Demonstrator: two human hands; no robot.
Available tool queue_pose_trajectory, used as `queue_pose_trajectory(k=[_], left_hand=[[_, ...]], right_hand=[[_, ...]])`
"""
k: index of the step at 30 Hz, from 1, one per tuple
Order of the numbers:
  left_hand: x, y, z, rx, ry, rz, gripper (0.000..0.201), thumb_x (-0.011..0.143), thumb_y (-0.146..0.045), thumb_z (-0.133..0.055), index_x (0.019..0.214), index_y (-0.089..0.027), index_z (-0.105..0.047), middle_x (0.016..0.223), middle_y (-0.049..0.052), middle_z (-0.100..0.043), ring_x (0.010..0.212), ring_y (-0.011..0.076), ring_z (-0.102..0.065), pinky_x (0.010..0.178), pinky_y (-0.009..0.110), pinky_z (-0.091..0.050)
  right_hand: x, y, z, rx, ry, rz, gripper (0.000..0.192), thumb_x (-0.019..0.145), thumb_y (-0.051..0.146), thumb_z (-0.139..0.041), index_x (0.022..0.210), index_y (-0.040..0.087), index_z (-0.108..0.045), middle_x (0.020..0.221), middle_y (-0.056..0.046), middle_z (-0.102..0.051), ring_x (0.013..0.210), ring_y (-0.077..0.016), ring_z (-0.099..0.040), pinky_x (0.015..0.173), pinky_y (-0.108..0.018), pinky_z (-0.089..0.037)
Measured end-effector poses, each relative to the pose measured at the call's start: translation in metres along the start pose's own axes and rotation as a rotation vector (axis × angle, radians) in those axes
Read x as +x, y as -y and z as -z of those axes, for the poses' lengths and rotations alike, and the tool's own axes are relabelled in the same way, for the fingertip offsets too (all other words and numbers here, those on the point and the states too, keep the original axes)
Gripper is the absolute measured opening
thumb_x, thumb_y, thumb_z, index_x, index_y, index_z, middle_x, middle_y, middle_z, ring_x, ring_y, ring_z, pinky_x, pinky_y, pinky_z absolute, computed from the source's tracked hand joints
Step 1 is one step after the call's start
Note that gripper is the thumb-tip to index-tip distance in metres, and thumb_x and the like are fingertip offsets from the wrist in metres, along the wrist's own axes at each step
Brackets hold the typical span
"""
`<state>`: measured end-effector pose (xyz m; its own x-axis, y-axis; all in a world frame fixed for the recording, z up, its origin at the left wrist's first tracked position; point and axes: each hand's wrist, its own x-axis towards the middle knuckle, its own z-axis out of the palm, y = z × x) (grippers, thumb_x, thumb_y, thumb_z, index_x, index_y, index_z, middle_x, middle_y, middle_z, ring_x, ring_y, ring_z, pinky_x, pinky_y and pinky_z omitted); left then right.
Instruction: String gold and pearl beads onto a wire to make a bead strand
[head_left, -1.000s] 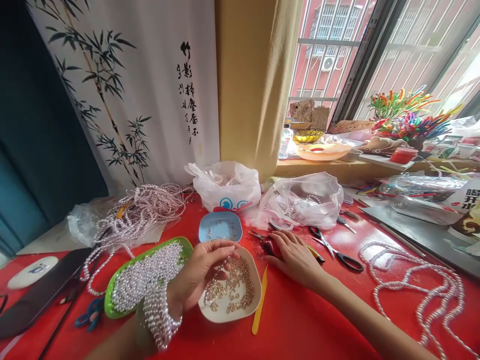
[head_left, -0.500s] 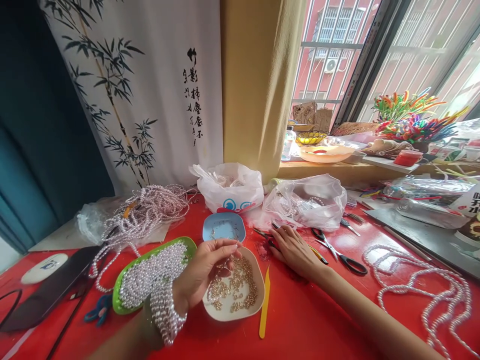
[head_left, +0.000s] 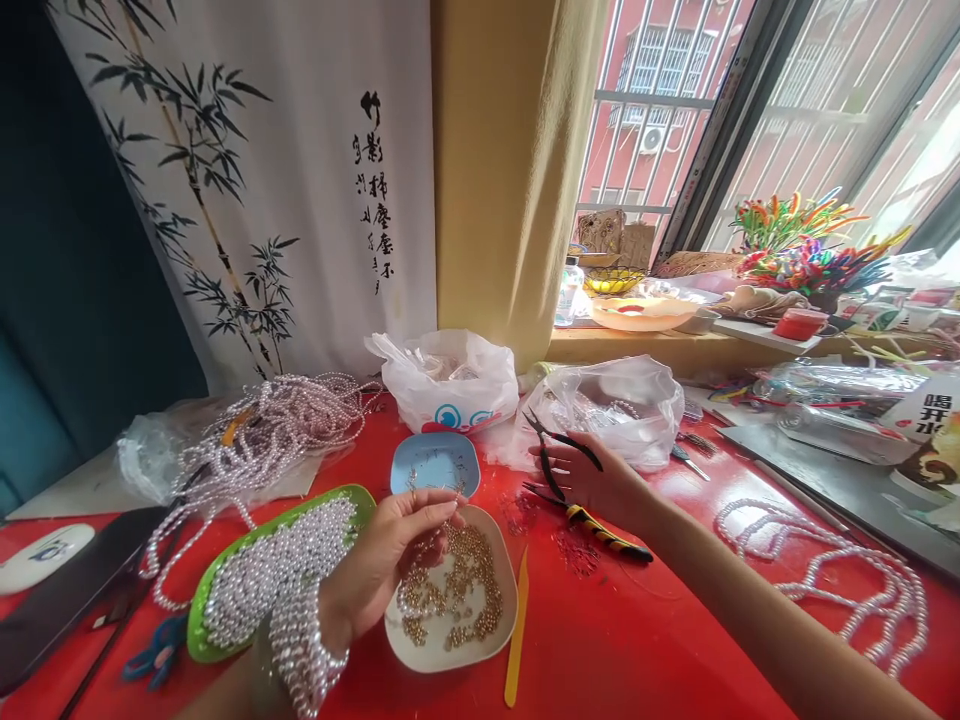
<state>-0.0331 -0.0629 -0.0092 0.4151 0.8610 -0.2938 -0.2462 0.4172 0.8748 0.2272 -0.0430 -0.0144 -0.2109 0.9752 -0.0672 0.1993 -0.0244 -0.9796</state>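
Observation:
My left hand (head_left: 397, 540) is held over the cream bowl (head_left: 450, 655) of gold beads, with thumb and index fingertips pinched together. Some fine beaded piece (head_left: 431, 548) shows at its fingers, too small to make out fully. A coil of pearl strands (head_left: 300, 640) wraps my left wrist. My right hand (head_left: 585, 475) holds black-handled pliers (head_left: 555, 470), their handles spread and their slim jaws pointing up and left. Just below it, yellow-and-black pliers (head_left: 592, 525) lie on the red table. A yellow stick (head_left: 517, 630) lies beside the bowl.
A green tray (head_left: 196, 620) of pearl strands stands left. Behind the bowl sits a blue dish (head_left: 472, 470) with small pieces. Two plastic bags (head_left: 450, 400) stand at the back. Loose pearl strands (head_left: 832, 570) lie right; a bead heap (head_left: 277, 430) lies far left.
My right hand has lifted from the table and turned, bringing up the black-handled pliers. My left hand keeps its pinch over the bowl. The view has shifted slightly.

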Motion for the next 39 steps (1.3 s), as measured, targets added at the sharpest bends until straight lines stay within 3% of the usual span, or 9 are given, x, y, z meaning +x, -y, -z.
queue_pose_trajectory(k=[3, 5, 9, 14, 20, 25, 33, 36, 39], left_hand=[[0.002, 0.001, 0.0, 0.002, 0.002, -0.002, 0.024, 0.066, -0.022, -0.065, 0.087, -0.012, -0.06, 0.073, 0.001, -0.059, 0.05, 0.0028, -0.049, 0.049, 0.014, -0.039], [0.002, 0.002, 0.0, 0.011, 0.006, -0.012, 0.024, 0.066, -0.021, -0.065, 0.087, -0.012, -0.061, 0.073, 0.002, -0.06, 0.05, 0.0028, -0.049, 0.049, 0.014, -0.038], [0.002, -0.001, -0.002, 0.011, -0.012, -0.04, 0.024, 0.065, -0.021, -0.065, 0.087, -0.011, -0.062, 0.071, 0.003, -0.06, 0.049, 0.003, -0.048, 0.049, 0.015, -0.037], [0.0, -0.003, -0.005, -0.016, -0.03, -0.069, 0.023, 0.065, -0.019, -0.064, 0.087, -0.012, -0.063, 0.069, 0.003, -0.06, 0.048, 0.0032, -0.048, 0.049, 0.016, -0.036], [0.0, -0.002, -0.004, -0.006, -0.062, -0.107, 0.024, 0.065, -0.018, -0.064, 0.088, -0.011, -0.063, 0.072, 0.005, -0.062, 0.049, 0.0035, -0.048, 0.051, 0.017, -0.037], [0.0, -0.005, -0.004, 0.051, -0.1, -0.126, 0.024, 0.062, -0.019, -0.066, 0.085, -0.011, -0.063, 0.064, 0.002, -0.06, 0.048, 0.0037, -0.048, 0.048, 0.016, -0.036], [-0.002, -0.005, -0.005, 0.119, -0.099, -0.171, 0.025, 0.06, -0.021, -0.067, 0.083, -0.01, -0.064, 0.059, 0.001, -0.056, 0.049, 0.0059, -0.046, 0.048, 0.019, -0.037], [-0.003, -0.007, -0.006, 0.17, -0.093, -0.182, 0.026, 0.061, -0.022, -0.065, 0.084, -0.011, -0.064, 0.061, 0.002, -0.057, 0.049, 0.0063, -0.045, 0.047, 0.019, -0.037], [-0.005, -0.01, -0.008, 0.249, -0.092, -0.161, 0.026, 0.06, -0.024, -0.065, 0.084, -0.011, -0.065, 0.065, 0.003, -0.059, 0.048, 0.0062, -0.044, 0.047, 0.02, -0.036]], right_hand=[[-0.014, 0.013, -0.014, 0.393, 0.118, -0.107, 0.037, 0.078, 0.039, -0.032, 0.091, 0.016, -0.059, 0.093, -0.01, -0.064, 0.084, -0.0201, -0.06, 0.077, -0.034, -0.044], [-0.027, 0.02, -0.029, 0.487, 0.196, -0.15, 0.033, 0.076, 0.032, -0.036, 0.092, 0.015, -0.059, 0.092, -0.01, -0.064, 0.082, -0.0213, -0.06, 0.072, -0.035, -0.045], [-0.049, 0.037, -0.061, 0.162, 0.136, -0.1, 0.033, 0.072, 0.025, -0.042, 0.099, 0.017, -0.06, 0.093, -0.006, -0.063, 0.086, -0.0206, -0.057, 0.079, -0.034, -0.042], [-0.053, 0.055, -0.079, -0.294, 0.103, -0.014, 0.027, 0.073, 0.021, -0.042, 0.09, 0.018, -0.063, 0.086, -0.004, -0.064, 0.082, -0.0211, -0.056, 0.068, -0.029, -0.045], [-0.05, 0.058, -0.085, -0.537, 0.015, 0.17, 0.024, 0.073, 0.019, -0.038, 0.073, 0.018, -0.062, 0.066, -0.002, -0.062, 0.061, -0.0164, -0.055, 0.053, -0.024, -0.041], [-0.05, 0.054, -0.085, -0.619, -0.017, 0.222, 0.025, 0.072, 0.018, -0.039, 0.072, 0.019, -0.064, 0.062, -0.002, -0.062, 0.056, -0.0156, -0.053, 0.051, -0.024, -0.04], [-0.048, 0.043, -0.078, -0.483, 0.037, 0.201, 0.021, 0.074, 0.026, -0.045, 0.077, 0.021, -0.065, 0.065, -0.003, -0.061, 0.06, -0.0181, -0.051, 0.054, -0.027, -0.039], [-0.049, 0.043, -0.076, -0.289, 0.029, 0.083, 0.017, 0.071, 0.028, -0.048, 0.072, 0.02, -0.064, 0.066, -0.003, -0.058, 0.064, -0.0184, -0.05, 0.057, -0.027, -0.039], [-0.046, 0.041, -0.074, 0.055, 0.063, -0.029, 0.016, 0.068, 0.025, -0.049, 0.074, 0.019, -0.063, 0.068, -0.002, -0.057, 0.065, -0.017, -0.048, 0.059, -0.027, -0.039]])
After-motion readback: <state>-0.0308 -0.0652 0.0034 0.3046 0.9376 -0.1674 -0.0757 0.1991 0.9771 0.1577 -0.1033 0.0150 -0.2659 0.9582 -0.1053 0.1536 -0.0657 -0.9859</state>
